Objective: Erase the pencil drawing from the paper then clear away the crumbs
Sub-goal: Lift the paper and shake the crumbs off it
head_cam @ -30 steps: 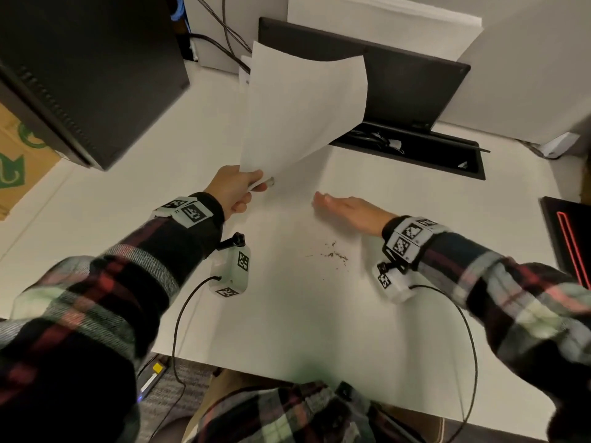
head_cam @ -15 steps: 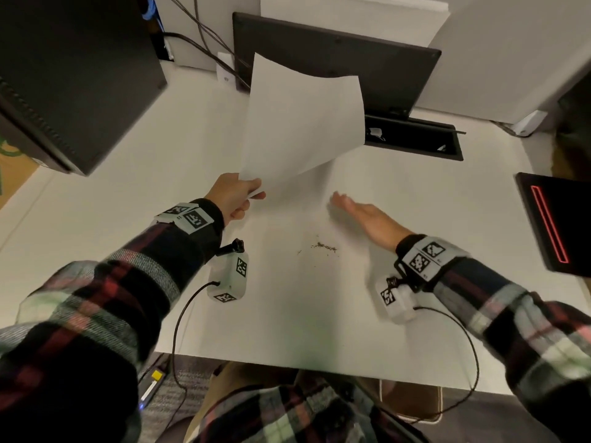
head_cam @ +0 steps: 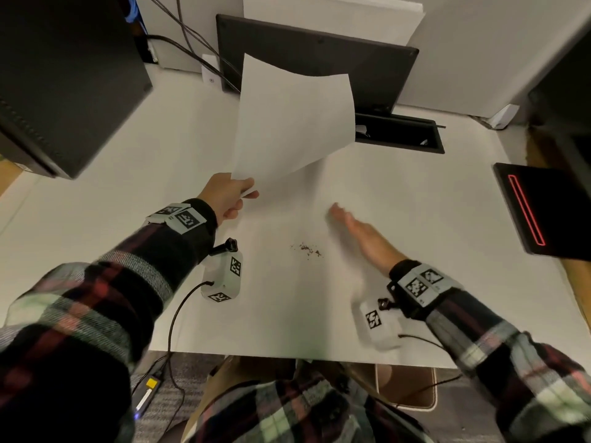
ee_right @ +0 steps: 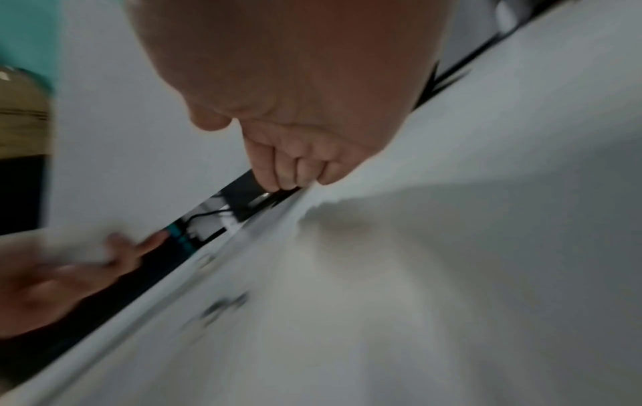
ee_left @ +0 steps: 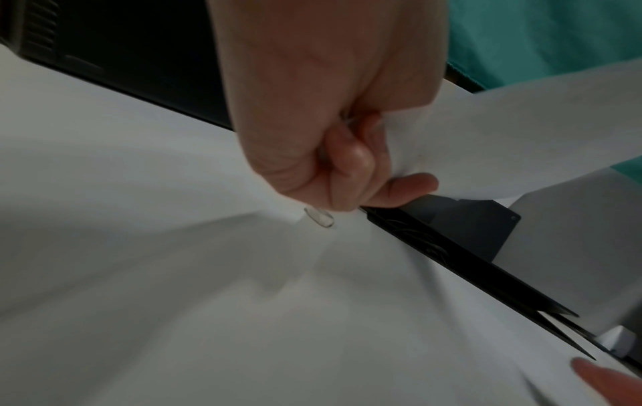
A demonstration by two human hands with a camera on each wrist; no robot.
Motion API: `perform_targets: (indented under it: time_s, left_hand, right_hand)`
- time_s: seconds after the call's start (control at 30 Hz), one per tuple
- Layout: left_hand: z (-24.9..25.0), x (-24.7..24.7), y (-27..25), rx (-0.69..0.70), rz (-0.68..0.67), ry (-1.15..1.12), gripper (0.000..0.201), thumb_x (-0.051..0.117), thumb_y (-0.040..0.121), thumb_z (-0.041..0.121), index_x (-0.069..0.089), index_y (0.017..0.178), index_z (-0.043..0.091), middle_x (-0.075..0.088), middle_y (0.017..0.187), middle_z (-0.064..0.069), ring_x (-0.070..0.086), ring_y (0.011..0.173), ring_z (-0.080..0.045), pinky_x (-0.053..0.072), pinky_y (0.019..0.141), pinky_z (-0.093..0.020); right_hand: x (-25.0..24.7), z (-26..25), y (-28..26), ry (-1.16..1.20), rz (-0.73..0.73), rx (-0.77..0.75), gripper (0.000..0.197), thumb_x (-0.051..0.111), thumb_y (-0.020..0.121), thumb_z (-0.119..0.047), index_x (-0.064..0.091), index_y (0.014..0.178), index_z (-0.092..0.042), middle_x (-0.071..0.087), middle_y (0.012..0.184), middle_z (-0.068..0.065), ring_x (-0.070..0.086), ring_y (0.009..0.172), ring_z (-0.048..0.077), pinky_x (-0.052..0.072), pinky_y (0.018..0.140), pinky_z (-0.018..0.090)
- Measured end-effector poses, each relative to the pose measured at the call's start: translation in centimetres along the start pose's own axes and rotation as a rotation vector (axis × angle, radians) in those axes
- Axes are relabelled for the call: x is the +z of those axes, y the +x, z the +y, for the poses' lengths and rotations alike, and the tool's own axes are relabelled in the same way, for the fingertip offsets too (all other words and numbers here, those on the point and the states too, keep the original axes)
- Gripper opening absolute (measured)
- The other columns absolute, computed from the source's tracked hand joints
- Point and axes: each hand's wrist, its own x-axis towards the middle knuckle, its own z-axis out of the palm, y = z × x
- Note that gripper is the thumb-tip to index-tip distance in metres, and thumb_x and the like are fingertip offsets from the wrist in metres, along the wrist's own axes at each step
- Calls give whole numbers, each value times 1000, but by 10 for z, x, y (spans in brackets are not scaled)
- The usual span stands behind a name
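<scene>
Crumbs lie just left of the flat, spread right hand, nearer it than the left hand pinching the lifted paper.

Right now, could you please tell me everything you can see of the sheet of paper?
The paper is a plain white sheet, blank on the side facing the head camera. It is lifted off the desk, raised and slightly curled. The left hand pinches its lower corner; nothing else touches it. The crumbs lie apart on the desk.
</scene>
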Motion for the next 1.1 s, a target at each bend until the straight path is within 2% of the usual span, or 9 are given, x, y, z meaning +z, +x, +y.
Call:
perform_targets:
  time_s: [0.1,0.23,0.4,0.53,0.63,0.7,0.87,1.0,1.1]
  left_hand:
    - [-4,0,-1,-7,-2,1,9,52,94,17,50,98,10,60,73,-1,26,44,-9,20,33,-15]
    - [-6,5,-4,8,-17,13,14,51,94,15,51,80,15,60,72,-1,27,42,-9,21,32,-15]
    - [-7,9,-5,12,-26,16,12,51,94,15,51,82,15,60,72,-1,28,38,-7,21,33,-15]
    - [-8,10,-6,19,-38,17,11,51,94,16,52,83,15,60,72,-1,28,36,-6,21,32,-15]
    - [-9,10,-8,20,-36,21,12,51,94,16,52,82,16,60,73,-2,28,38,-7,21,32,-15]
    - [-10,11,-10,19,-34,26,13,51,94,16,50,81,16,60,73,-2,28,39,-7,21,32,-15]
    - [-9,14,-8,15,-37,34,6,51,95,17,51,90,13,60,74,-1,27,41,-9,21,33,-16]
    - [-10,21,-5,22,-51,23,14,51,95,17,51,107,10,59,74,-2,27,36,-6,20,32,-14]
    - [-10,23,-6,30,-74,20,5,51,95,17,52,94,12,59,74,-2,27,35,-6,21,32,-15]
  right_hand:
    - [-31,19,6,-132,79,112,68,9,93,-56,-4,149,-20,-9,157,-6,-6,143,7,-2,113,27]
    - [-12,35,18,-419,14,197,62,8,99,-42,-3,147,-5,-19,155,7,-17,143,22,-7,116,38]
    - [46,10,-6,-286,-199,59,56,12,102,-36,-1,148,-7,-10,157,5,-11,144,18,-5,115,32]
    - [26,6,-18,67,91,29,59,8,96,-51,2,150,-25,1,157,-6,3,144,10,0,116,31]
    - [-12,22,-18,-98,231,131,62,10,99,-46,-6,149,-13,-15,157,1,-12,144,14,-4,115,32]
    - [-26,34,-13,-264,241,229,60,12,101,-38,1,147,0,-16,156,11,-16,143,21,-5,118,40]
    - [9,33,-8,-400,23,244,65,5,99,-45,-15,146,-6,-27,152,9,-24,140,24,-10,116,41]
    - [51,5,-19,-138,-95,144,56,11,101,-39,-1,149,-12,-8,155,-2,-7,143,16,-1,116,34]
    - [39,-1,-30,151,97,49,58,9,98,-49,9,149,-24,8,156,-6,9,144,11,5,115,31]
